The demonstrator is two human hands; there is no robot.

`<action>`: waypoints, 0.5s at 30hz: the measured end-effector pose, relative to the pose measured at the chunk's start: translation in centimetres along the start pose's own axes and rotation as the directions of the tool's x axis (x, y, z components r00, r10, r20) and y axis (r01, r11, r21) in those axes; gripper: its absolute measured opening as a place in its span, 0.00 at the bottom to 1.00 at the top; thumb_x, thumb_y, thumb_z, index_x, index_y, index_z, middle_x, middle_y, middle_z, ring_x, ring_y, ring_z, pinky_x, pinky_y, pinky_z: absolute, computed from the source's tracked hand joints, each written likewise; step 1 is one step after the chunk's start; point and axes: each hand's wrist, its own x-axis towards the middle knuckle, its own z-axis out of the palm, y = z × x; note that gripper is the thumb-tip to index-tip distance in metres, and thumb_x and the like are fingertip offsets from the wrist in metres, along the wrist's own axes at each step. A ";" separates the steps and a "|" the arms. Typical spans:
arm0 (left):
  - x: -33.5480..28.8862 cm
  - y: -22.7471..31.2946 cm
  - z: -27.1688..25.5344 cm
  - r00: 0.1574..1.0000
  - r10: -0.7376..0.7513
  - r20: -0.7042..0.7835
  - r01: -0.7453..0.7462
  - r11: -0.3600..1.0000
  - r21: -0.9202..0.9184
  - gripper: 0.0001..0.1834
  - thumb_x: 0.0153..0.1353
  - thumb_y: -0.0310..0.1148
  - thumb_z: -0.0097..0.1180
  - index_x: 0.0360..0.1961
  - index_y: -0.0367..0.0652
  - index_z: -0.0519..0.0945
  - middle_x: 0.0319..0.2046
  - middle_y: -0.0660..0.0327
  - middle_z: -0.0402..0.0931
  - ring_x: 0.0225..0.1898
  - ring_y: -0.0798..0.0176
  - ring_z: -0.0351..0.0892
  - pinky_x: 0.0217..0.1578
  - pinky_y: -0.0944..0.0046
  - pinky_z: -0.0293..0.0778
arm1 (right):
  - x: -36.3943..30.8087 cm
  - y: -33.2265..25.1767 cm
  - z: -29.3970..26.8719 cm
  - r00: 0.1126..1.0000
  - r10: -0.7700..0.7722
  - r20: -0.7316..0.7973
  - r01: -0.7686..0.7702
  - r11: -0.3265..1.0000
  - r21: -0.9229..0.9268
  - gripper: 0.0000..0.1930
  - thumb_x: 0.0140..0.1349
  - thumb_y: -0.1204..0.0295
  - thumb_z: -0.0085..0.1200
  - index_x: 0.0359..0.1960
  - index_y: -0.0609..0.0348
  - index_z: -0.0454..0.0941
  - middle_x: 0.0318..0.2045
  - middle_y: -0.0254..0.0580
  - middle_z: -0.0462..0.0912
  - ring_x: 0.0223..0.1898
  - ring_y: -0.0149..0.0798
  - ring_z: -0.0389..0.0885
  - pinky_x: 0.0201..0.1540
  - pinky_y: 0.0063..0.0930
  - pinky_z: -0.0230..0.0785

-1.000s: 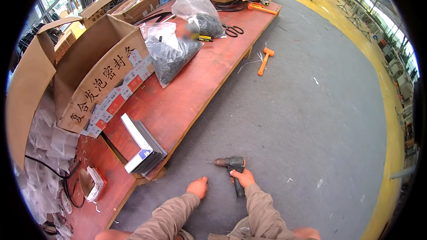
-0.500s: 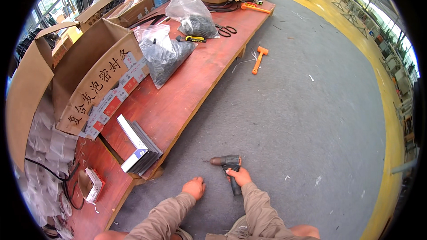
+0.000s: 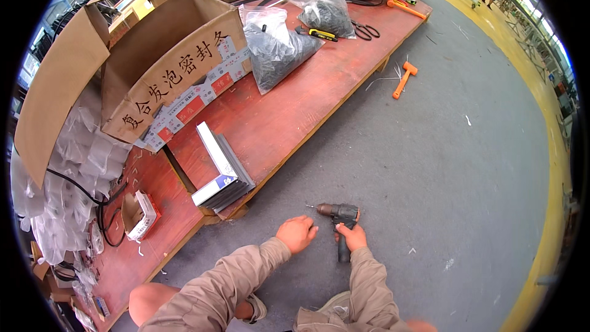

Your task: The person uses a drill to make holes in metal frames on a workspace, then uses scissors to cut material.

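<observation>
My right hand (image 3: 353,237) is wrapped round the grip of a cordless drill (image 3: 340,212), whose body is black with a brownish front. Its thin bit points left. Just below and left of that bit, my left hand (image 3: 296,234) is closed with its fingers curled together. Whatever it may hold is hidden or too small to make out. Both hands are over the grey floor (image 3: 393,172). A stack of L-shaped frame corner pieces (image 3: 224,169), white and dark grey, lies on the red table edge beyond my left hand.
The low red table (image 3: 295,117) runs along the left. On it are an open cardboard box (image 3: 178,83), a small open box (image 3: 140,215), plastic bags of dark parts (image 3: 279,52), a yellow-black cutter (image 3: 322,35) and scissors (image 3: 365,31). An orange mallet (image 3: 404,80) lies on the floor.
The view has swung left, so the table and its things sit farther right. My left hand has come up closer to the drill bit. The drill stays in my right hand.
</observation>
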 end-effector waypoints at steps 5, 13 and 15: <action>4.0 4.2 -4.8 0.961 0.046 -0.272 -0.064 0.996 -0.057 0.10 0.81 0.38 0.70 0.52 0.42 0.90 0.54 0.48 0.91 0.61 0.37 0.91 0.66 0.37 0.82 | -0.3 -1.6 -1.6 1.000 0.011 0.003 -0.009 0.952 -0.307 0.23 0.78 0.59 0.79 0.61 0.66 0.93 0.51 0.50 0.98 0.46 0.44 0.99 0.53 0.44 0.92; 22.8 4.5 -15.9 0.772 0.158 -0.615 0.031 0.958 0.284 0.29 0.77 0.38 0.75 0.75 0.45 0.84 0.79 0.47 0.81 0.86 0.38 0.75 0.87 0.31 0.66 | -1.7 -13.7 -1.2 0.904 0.427 0.003 -0.164 0.355 -0.920 0.38 0.80 0.39 0.72 0.70 0.66 0.95 0.58 0.57 1.00 0.66 0.57 0.98 0.71 0.52 0.87; 26.5 3.8 -18.4 0.829 0.108 -0.549 0.102 0.936 0.338 0.36 0.78 0.41 0.75 0.83 0.45 0.79 0.85 0.46 0.75 0.91 0.36 0.67 0.91 0.29 0.61 | 1.5 -19.1 -3.3 0.977 0.210 -0.019 -0.081 0.293 -0.953 0.39 0.81 0.39 0.71 0.73 0.65 0.94 0.64 0.59 0.99 0.71 0.60 0.96 0.74 0.54 0.86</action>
